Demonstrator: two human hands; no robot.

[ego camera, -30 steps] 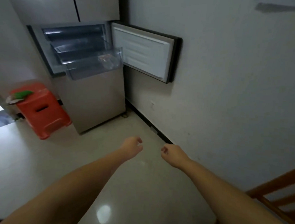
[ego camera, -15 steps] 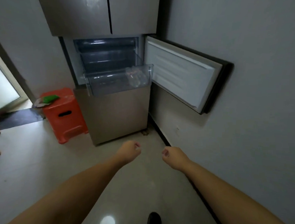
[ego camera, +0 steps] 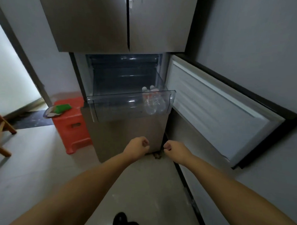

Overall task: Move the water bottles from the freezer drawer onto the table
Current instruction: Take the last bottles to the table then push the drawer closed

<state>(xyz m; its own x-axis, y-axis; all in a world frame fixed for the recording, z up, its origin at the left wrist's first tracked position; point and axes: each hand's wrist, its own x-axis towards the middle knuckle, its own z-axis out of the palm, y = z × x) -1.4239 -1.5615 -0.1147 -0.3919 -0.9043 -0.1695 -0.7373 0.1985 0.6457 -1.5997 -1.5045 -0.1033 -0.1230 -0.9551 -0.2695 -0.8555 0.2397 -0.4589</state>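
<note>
A clear plastic freezer drawer (ego camera: 114, 102) is pulled out of the open freezer compartment of a steel fridge. Two clear water bottles (ego camera: 153, 102) with white caps lie side by side in the drawer's right end. My left hand (ego camera: 137, 146) and my right hand (ego camera: 172, 147) are stretched out in front of me, below the drawer and well short of it. Both have curled fingers and hold nothing. No table is in view.
The freezer door (ego camera: 217, 108) stands swung open to the right, along the grey wall. An orange plastic stool (ego camera: 72, 126) with a green item on it stands left of the fridge. A wooden chair leg (ego camera: 2, 123) shows at the far left. My dark shoe (ego camera: 122, 221) is on the tiled floor.
I have walked closer to the fridge, so the drawer and its bottles now fill the upper middle of the view. My hands keep the same curled pose in front of me.
</note>
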